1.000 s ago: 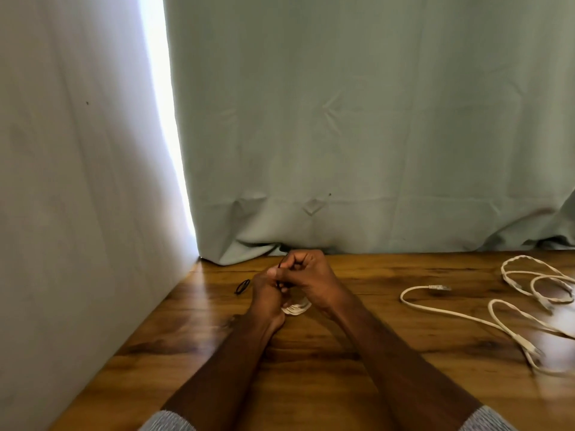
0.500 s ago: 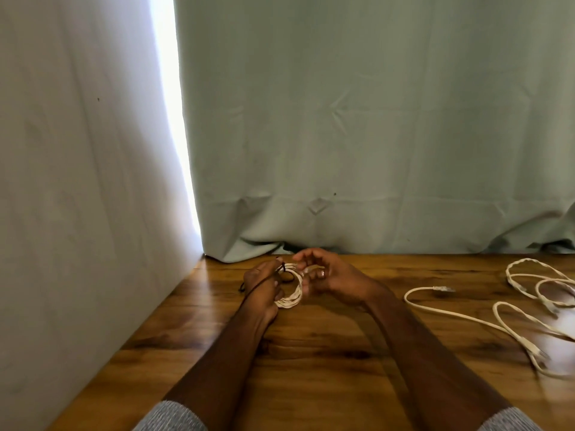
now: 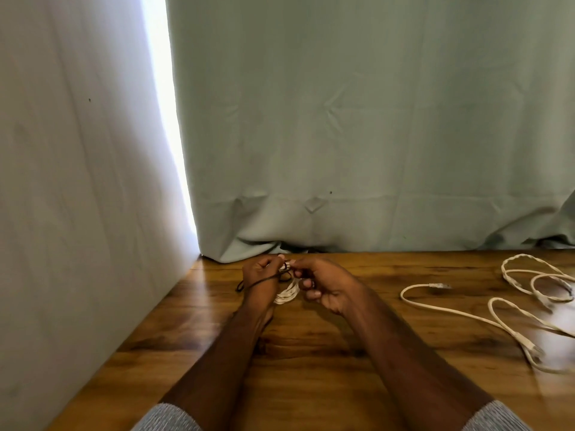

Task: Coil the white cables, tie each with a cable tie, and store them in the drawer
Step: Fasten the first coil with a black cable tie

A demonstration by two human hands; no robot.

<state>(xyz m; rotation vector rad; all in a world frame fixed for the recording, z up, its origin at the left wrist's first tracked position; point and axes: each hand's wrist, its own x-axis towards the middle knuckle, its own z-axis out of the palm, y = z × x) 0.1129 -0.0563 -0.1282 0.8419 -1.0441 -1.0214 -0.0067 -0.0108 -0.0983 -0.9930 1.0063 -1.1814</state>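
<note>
Behind the surface, curtain (image 3: 373, 119): a pale green cloth is hung across the whole back, its hem bunched on the far edge of the wood; a bright strip of light is seen at its left edge.
Left side, white cloth (image 3: 77, 181): a second sheet is hung along the left, reaching down to the wood.
Surface (image 3: 311, 368): brown wood grain with glossy reflections is seen; everything below is carried on it or held over it.
Loose white cables (image 3: 466, 315): uncoiled lengths are laid on the right part of the surface in open loops, well apart from the hands; one plug end is pointed towards the middle, another lies nearer the front edge.
Sleeves (image 3: 168, 418): grey knit cuffs are seen at the bottom edge, both forearms bare beyond them.
Right hand (image 3: 323, 284): its grip is closed, the thumb and forefinger pinched at the top of the coiled bundle, the other fingers curled beneath.
Left hand (image 3: 259, 278): its fingers are curled round the left side of the bundle, and a dark strand is drawn across its back.
Coiled white cable (image 3: 286, 295): a small bundle is held between the two hands, near the far middle of the surface.
Black cable tie (image 3: 249, 284): a thin dark cord is run from the top of the bundle over the left hand, its end hanging at the left.
</note>
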